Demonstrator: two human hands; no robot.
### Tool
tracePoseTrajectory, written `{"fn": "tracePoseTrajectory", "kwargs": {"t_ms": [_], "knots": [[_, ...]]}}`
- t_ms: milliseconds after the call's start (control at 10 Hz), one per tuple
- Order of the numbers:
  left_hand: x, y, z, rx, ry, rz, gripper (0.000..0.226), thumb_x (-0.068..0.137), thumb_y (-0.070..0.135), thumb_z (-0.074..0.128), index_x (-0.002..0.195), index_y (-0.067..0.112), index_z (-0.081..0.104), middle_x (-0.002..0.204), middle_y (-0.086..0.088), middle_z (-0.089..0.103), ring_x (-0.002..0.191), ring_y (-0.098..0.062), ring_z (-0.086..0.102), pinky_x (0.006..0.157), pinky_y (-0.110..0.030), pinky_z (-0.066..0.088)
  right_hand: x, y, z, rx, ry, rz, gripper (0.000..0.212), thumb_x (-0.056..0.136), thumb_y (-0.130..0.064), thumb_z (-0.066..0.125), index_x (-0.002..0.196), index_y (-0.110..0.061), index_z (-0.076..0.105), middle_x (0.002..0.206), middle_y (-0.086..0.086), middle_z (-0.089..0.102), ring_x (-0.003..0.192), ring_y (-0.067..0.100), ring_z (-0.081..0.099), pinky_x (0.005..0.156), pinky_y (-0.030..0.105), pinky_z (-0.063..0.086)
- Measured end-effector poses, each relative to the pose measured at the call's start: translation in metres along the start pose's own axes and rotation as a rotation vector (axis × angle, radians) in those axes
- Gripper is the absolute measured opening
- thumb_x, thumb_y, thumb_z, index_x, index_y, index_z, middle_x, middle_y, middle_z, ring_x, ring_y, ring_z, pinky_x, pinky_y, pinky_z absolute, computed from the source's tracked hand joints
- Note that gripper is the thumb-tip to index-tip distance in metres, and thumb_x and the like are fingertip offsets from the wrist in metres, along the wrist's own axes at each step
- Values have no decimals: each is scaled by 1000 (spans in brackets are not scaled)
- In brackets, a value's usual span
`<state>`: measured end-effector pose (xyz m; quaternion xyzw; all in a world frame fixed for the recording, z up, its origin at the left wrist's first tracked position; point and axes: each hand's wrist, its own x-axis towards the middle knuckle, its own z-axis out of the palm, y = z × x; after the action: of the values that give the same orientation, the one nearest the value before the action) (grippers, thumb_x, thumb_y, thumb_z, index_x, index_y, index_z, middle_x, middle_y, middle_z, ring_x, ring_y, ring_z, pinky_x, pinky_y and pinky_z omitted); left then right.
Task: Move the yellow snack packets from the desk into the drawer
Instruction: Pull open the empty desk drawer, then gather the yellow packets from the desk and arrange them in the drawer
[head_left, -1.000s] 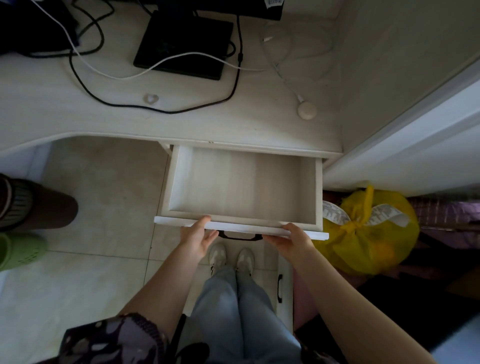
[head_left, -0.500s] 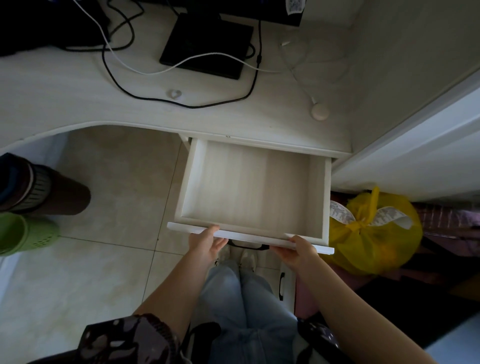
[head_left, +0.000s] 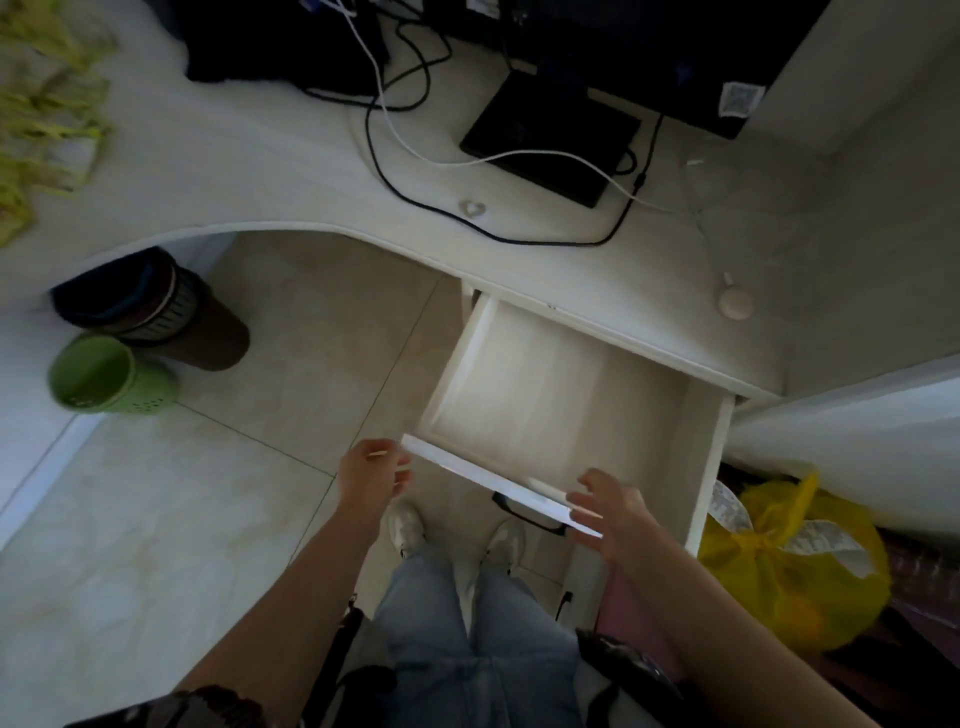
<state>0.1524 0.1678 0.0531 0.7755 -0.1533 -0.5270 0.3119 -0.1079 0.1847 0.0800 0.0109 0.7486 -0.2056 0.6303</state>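
Note:
The pale wooden drawer (head_left: 701, 467) stands pulled out from under the white desk (head_left: 260, 171), and nothing lies inside it. Several yellow snack packets (head_left: 47, 109) lie blurred on the desk's far left corner. My left hand (head_left: 371, 475) hovers at the left end of the drawer's front panel, fingers loosely bent, just off the edge. My right hand (head_left: 613, 506) is spread at the right part of the front panel, above the black handle (head_left: 524, 514), holding nothing.
A monitor base (head_left: 550, 135), black and white cables (head_left: 395, 130) and a small round puck (head_left: 735, 306) sit on the desk. Under it stand a brown bin (head_left: 156, 312) and a green bin (head_left: 104, 376). A yellow plastic bag (head_left: 789, 566) lies right of the drawer.
Both hands have let go of the drawer's front edge and drawn slightly off it. The view has swung left, bringing the snack packets into sight.

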Motion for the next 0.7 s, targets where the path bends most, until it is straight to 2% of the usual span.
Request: {"fn": "tracePoseTrajectory", "kwargs": {"t_ms": [100, 200, 300, 400, 500, 600, 700], "knots": [[0, 5, -23, 77, 52, 106, 12, 94, 8, 55, 103, 8, 63, 89, -10, 71, 70, -21, 67, 73, -36, 56, 0, -13, 36, -141, 69, -135, 16, 88, -20, 56, 94, -6, 63, 94, 6, 63, 89, 25, 58, 80, 38, 53], [2, 12, -50, 165, 130, 201, 12, 93, 10, 55, 101, 10, 64, 89, -7, 71, 71, -20, 68, 66, -31, 55, -5, -21, 82, -302, 114, -294, 19, 84, -18, 55, 98, -6, 62, 84, 6, 58, 76, 21, 54, 70, 33, 50], [5, 19, -85, 233, 194, 277, 12, 92, 11, 56, 101, 13, 64, 86, -2, 70, 74, -20, 68, 55, -18, 45, -18, -27, 131, -489, 129, -476, 40, 87, -20, 53, 126, -12, 51, 77, 1, 56, 69, 18, 54, 67, 30, 47], [15, 25, -129, 329, 237, 341, 14, 93, 16, 55, 104, 15, 64, 89, 0, 67, 74, -15, 64, 57, -19, 45, -31, -29, 184, -656, 109, -574, 42, 90, -19, 51, 131, -12, 48, 83, 3, 61, 72, 19, 56, 66, 29, 44], [33, 32, -176, 446, 260, 357, 17, 92, 22, 54, 107, 19, 62, 93, 2, 65, 76, -14, 63, 66, -32, 55, -41, -25, 239, -855, 98, -758, 36, 94, -21, 48, 126, -7, 49, 107, 12, 61, 90, 26, 56, 77, 31, 42], [55, 43, -220, 542, 289, 377, 20, 92, 26, 54, 111, 22, 60, 96, 4, 66, 83, -15, 62, 75, -35, 56, -46, -18, 299, -1091, 88, -927, 36, 96, -24, 45, 125, -4, 45, 116, 17, 59, 102, 33, 57, 81, 34, 44], [78, 57, -258, 630, 315, 402, 23, 93, 28, 53, 114, 22, 58, 98, 7, 65, 89, -16, 61, 77, -32, 53, -49, -16, 347, -1170, 48, -971, 40, 95, -27, 46, 128, -4, 42, 120, 19, 58, 107, 36, 57, 89, 40, 48]]}}
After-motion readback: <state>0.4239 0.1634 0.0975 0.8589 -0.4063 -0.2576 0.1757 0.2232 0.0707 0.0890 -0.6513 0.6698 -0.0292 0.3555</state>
